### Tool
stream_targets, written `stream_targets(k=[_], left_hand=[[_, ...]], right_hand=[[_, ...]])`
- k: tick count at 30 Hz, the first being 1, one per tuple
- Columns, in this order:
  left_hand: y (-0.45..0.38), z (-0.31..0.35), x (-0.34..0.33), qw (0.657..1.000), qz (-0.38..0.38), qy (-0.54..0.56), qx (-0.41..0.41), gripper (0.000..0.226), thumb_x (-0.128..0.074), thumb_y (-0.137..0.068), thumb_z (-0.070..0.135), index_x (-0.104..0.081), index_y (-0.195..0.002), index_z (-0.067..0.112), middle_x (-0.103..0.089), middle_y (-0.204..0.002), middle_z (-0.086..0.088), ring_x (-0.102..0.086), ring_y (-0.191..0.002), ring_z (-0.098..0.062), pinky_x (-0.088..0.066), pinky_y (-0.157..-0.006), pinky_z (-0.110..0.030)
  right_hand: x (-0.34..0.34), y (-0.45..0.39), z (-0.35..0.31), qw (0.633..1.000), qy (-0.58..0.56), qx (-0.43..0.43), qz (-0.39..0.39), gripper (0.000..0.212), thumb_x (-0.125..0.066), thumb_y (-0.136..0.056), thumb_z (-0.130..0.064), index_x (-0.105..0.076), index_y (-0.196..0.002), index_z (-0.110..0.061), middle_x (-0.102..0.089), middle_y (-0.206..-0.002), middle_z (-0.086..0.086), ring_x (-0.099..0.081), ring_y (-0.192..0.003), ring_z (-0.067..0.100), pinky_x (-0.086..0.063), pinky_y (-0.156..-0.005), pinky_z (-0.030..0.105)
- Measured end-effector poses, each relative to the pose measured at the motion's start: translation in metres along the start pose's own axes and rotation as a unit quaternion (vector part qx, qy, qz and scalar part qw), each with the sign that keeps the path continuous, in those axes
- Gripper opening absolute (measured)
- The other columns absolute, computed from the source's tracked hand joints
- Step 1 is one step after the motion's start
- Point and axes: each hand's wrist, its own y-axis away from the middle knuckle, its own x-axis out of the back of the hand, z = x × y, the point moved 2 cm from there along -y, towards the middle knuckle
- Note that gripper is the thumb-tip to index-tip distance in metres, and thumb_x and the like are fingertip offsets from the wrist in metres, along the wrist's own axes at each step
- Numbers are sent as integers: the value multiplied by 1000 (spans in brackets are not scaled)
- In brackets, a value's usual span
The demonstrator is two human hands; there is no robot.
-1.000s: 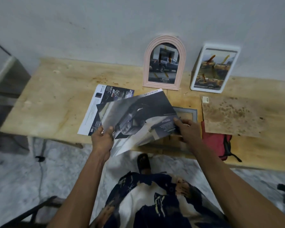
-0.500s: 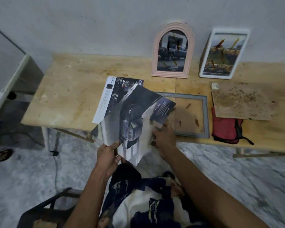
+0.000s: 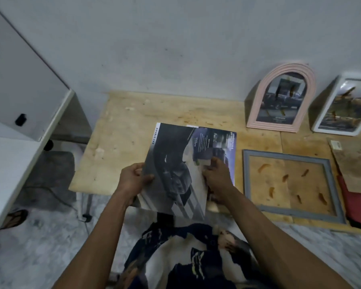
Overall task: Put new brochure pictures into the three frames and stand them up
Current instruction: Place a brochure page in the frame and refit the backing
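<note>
Brochure page reading "DOUBLE CAB" is held by left hand and right hand grips.

Pink arched frame, grey frame

One head-worn camera looks forward and steeply down, close over the pale plywood surface; the grey wall fills the upper frame, the wearer's lap sits at bottom centre.

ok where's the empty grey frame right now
In the head view the grey frame lies flat on the wooden table, right of the brochure the hands hold, in front of the pink arched frame and beside the brown backing board.
</note>
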Motion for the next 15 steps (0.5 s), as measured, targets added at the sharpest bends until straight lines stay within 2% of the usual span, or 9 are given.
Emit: stream_targets(k=[1,3,7,11,13,15], left_hand=[[-12,0,14,1000,11,-20,-1,45,-77,-79,-6,-65,-121,4,-74,-97,-14,-72,-84,-27,-61,-75,-39],[-35,-1,39,997,36,-60,-10,50,-80,-77,-2,-64,-124,6,-73,-97,-13,-70,-85,-28,-61,-77,-43],[-62,1,74,990,58,-121,-33,52,-83,-75,6,-62,-122,14,-72,-95,-13,-70,-84,-30,-61,-74,-46],[-84,4,88,986,68,-141,-51,49,-81,-79,7,-60,-123,12,-69,-98,-9,-64,-76,-18,-51,-60,-27],[-91,4,89,984,69,-155,-59,50,-80,-81,9,-58,-127,9,-68,-104,-12,-62,-80,-20,-50,-64,-26],[-97,3,90,981,71,-168,-61,52,-80,-82,12,-58,-129,8,-69,-114,-15,-66,-94,-29,-53,-76,-34]], right_hand=[[-18,-3,-3,1000,6,-2,15,31,-56,-88,-1,-55,-117,-13,-62,-104,0,-62,-98,22,-48,-72,28],[-49,-11,-9,999,20,-6,50,34,-62,-89,-6,-54,-121,-9,-59,-102,1,-59,-91,18,-45,-72,28],[-95,-22,-13,996,13,-49,67,25,-60,-93,-6,-54,-117,-9,-58,-81,0,-53,-67,11,-44,-52,18],[-123,-32,-22,994,21,-83,70,23,-59,-93,-9,-57,-115,-15,-63,-90,0,-58,-77,12,-52,-65,25],[-131,-37,-25,993,30,-94,68,27,-60,-91,-6,-58,-115,-17,-64,-97,0,-58,-81,13,-51,-67,23],[-137,-43,-25,992,48,-101,65,29,-57,-88,-1,-61,-113,-15,-64,-98,0,-59,-87,15,-48,-69,23]])
